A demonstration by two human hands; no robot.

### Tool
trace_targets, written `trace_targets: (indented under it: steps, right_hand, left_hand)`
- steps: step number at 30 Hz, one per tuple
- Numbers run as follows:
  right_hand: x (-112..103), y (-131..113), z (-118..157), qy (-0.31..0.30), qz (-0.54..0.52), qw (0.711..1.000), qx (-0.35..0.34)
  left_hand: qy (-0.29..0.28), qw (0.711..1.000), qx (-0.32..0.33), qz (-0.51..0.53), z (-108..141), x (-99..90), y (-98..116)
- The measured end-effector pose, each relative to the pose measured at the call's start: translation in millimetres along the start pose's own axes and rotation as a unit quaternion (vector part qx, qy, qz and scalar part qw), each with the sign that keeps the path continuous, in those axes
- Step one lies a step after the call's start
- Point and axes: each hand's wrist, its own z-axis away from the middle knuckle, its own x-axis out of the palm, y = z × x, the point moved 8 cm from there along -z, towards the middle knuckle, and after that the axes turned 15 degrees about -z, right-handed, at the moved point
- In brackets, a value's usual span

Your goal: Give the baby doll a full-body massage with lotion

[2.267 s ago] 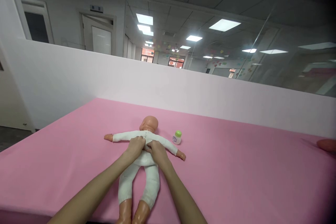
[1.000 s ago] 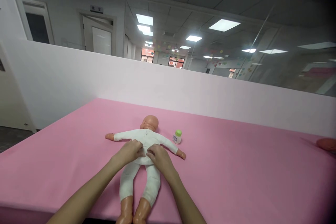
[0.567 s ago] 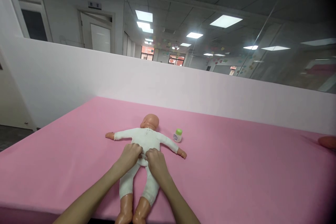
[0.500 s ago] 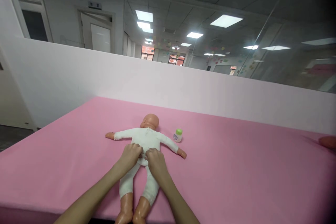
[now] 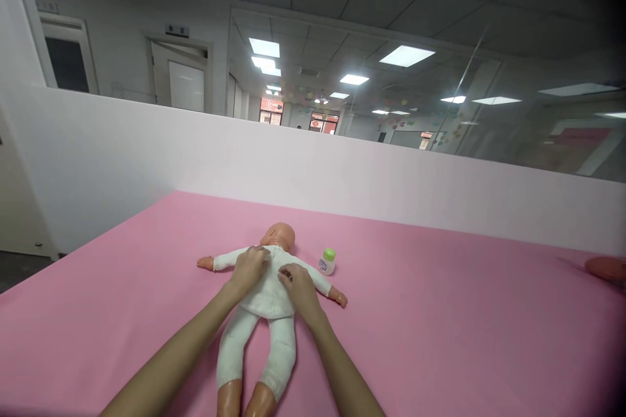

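Observation:
A baby doll in a white cloth suit lies face down, arms spread and legs toward me. On the left side of its upper back is my left hand, fingers bent; their tips are mostly hidden. My right hand is over the right side of the upper back, its thumb and fingers curled close together. Nothing shows between them. Just right of the doll's shoulder, a small clear jar with a green lid stands upright.
A pink cover spreads over the broad surface under the doll. Behind it runs a low white wall with glass above. At the far right edge sits a reddish-brown rounded object, partly cut off.
Both hands have moved up the doll's back, from near the waist to the upper back. The lower back is uncovered now. The camera view has tilted up slightly.

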Motion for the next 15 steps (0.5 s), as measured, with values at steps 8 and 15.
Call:
trace_targets:
  steps: [8,15]
  right_hand:
    - [29.2,26.6,-43.0,-0.006,0.189,0.982,0.025]
    - [35.8,27.9,-49.6,-0.020,0.173,0.984,0.046]
  left_hand:
    - [-0.040,0.998,-0.003,-0.054,-15.9,38.4,3.3]
    - [-0.065,0.995,-0.027,-0.070,-16.0,51.1,-10.5]
